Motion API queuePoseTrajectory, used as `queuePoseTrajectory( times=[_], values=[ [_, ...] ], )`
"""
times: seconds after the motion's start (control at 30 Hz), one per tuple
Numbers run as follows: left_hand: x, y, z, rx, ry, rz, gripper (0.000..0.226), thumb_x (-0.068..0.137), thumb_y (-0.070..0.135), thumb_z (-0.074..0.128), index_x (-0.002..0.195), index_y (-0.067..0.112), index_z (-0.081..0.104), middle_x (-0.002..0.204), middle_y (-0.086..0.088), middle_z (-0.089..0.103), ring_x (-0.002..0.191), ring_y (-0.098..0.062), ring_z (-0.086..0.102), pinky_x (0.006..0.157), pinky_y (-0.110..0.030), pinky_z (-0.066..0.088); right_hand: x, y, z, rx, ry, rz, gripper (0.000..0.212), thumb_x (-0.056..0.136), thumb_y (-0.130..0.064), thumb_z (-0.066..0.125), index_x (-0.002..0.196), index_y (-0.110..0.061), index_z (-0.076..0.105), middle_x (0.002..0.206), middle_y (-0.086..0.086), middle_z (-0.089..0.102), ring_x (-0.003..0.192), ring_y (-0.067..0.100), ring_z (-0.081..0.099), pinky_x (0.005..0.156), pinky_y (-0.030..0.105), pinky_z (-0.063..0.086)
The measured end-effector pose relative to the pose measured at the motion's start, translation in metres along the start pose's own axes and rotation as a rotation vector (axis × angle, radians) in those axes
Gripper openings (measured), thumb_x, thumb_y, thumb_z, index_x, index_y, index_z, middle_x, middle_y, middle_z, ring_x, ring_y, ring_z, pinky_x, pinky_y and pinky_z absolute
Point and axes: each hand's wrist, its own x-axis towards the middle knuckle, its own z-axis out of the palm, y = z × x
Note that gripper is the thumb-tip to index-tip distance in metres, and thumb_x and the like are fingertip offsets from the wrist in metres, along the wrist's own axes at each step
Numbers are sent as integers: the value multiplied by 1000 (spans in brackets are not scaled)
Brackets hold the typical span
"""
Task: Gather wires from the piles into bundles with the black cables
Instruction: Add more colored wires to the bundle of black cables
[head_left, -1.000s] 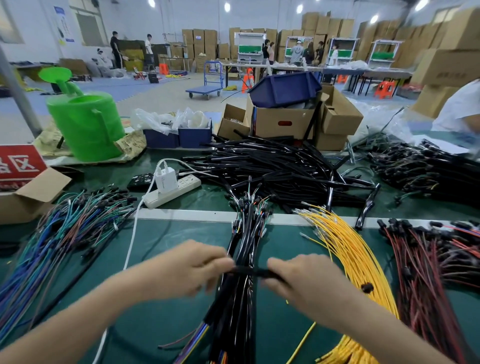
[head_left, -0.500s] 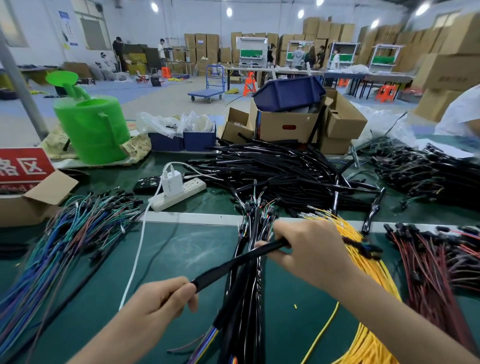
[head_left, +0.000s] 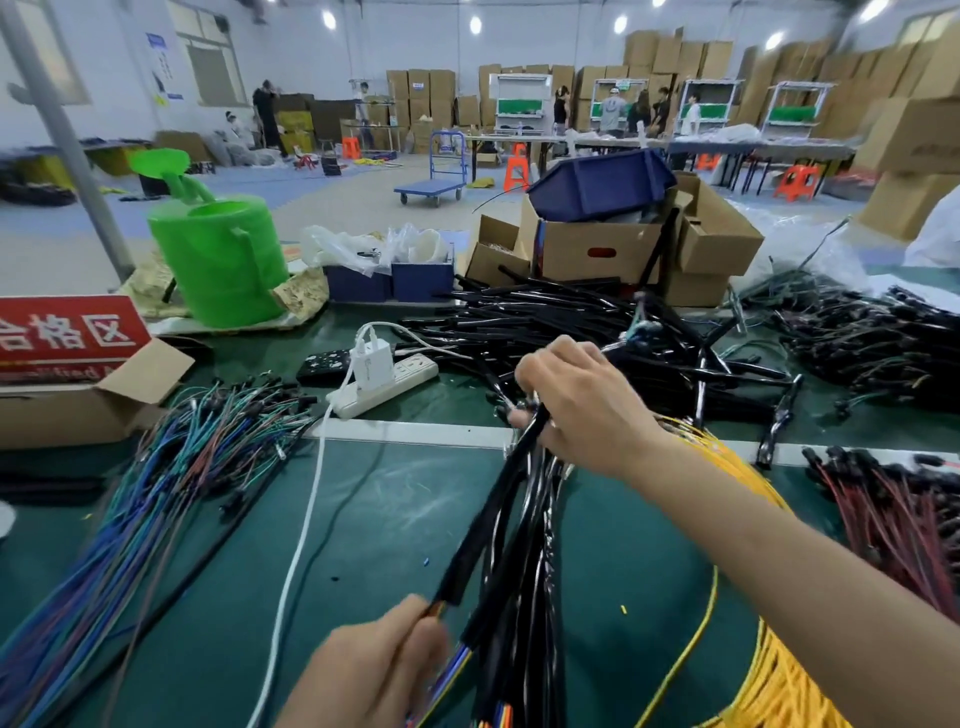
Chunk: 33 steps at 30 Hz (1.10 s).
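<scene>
A black sleeved cable (head_left: 491, 514) runs diagonally above the green table between my two hands. My right hand (head_left: 582, 400) grips its far end, lifted over a row of finished black bundles (head_left: 524, 597). My left hand (head_left: 374, 670) pinches its near end, where coloured wire tips stick out. A big pile of black cables (head_left: 571, 327) lies behind. Yellow wires (head_left: 769, 670) lie to the right, red-and-black wires (head_left: 893, 509) at the far right, and blue and green wires (head_left: 156, 493) on the left.
A white power strip (head_left: 384, 384) with a charger and white cord (head_left: 301, 545) sits left of centre. A green watering can (head_left: 223, 260), cardboard boxes (head_left: 613, 244) and a red sign (head_left: 67, 327) line the back edge. Another dark wire pile (head_left: 872, 338) lies at the right.
My right hand has pushed forward and up with the cable's far end. My left hand has drawn back toward me, so the cable now lies along the bundles instead of across them.
</scene>
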Motion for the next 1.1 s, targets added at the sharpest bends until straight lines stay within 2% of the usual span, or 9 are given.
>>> queuePoseTrajectory(
  times=[0.03, 0.07, 0.13, 0.23, 0.33, 0.47, 0.67, 0.87, 1.1],
  values=[
    [0, 6, 4, 57, -7, 40, 15, 95, 45, 41, 90, 48, 55, 78, 23, 60, 73, 2, 52, 77, -18, 45, -3, -3, 11, 5, -228, 78, 53, 80, -31, 65, 126, -14, 46, 129, 11, 46, 133, 32, 32, 111, 49, 26],
    [-1, 11, 6, 140, -56, 54, 18, 97, 45, 39, 103, 55, 52, 99, 30, 56, 91, 7, 50, 87, -15, 41, -12, -10, 24, 52, -422, 108, 70, 79, -32, 64, 140, -23, 31, 149, 6, 22, 145, 30, 1, 118, 49, 1],
    [-2, 2, 3, 235, -99, 38, 32, 92, 52, 35, 122, 49, 46, 125, 33, 37, 117, 13, 34, 100, -9, 27, -33, -33, 45, 262, -600, 94, 71, 77, -32, 57, 142, -38, 28, 157, -9, -1, 142, 19, -26, 113, 45, -20],
    [3, -21, -38, 93, 76, -21, 30, 86, 49, 43, 115, 49, 49, 125, 28, 44, 119, 14, 37, 98, -1, 22, -63, -64, 67, 505, -602, 156, 47, 87, -43, 45, 134, -44, 39, 154, -16, 18, 143, 5, -18, 109, 39, -26],
    [35, -71, -84, 295, 324, -136, 39, 94, 26, 54, 132, 33, 47, 134, 7, 49, 123, -12, 44, 105, -25, 31, -79, -83, 80, 357, -528, 162, 46, 93, -61, 31, 135, -44, 38, 151, -19, 21, 144, 4, -7, 110, 40, -25],
    [73, -132, -117, 645, 327, -553, 48, 95, 31, 52, 139, 18, 40, 134, -13, 44, 120, -33, 43, 96, -42, 42, -85, -93, 85, 307, -468, 224, 44, 94, -61, 23, 131, -45, 39, 146, -25, 23, 140, 1, 2, 110, 39, -26],
    [83, -162, -114, 664, 396, -445, 18, 91, 27, 60, 105, 16, 61, 110, -8, 53, 103, -29, 48, 79, -42, 48, -89, -96, 85, 329, -388, 260, 55, 85, -66, 8, 124, -47, 43, 141, -31, 25, 137, -5, 6, 111, 36, -25],
    [84, -161, -116, 743, 432, -428, 15, 94, 21, 53, 102, 9, 57, 101, -10, 59, 100, -31, 52, 83, -42, 42, -89, -96, 84, 337, -400, 265, 46, 90, -63, 16, 124, -47, 43, 141, -32, 25, 137, -6, 6, 112, 36, -24],
    [78, -111, -156, 336, 727, -373, 11, 100, 16, 39, 102, 9, 47, 83, -16, 58, 73, -33, 52, 64, -38, 38, -90, -96, 82, 355, -400, 256, 41, 93, -59, 20, 125, -46, 42, 141, -29, 26, 137, -4, 5, 111, 37, -25]
  ],
)
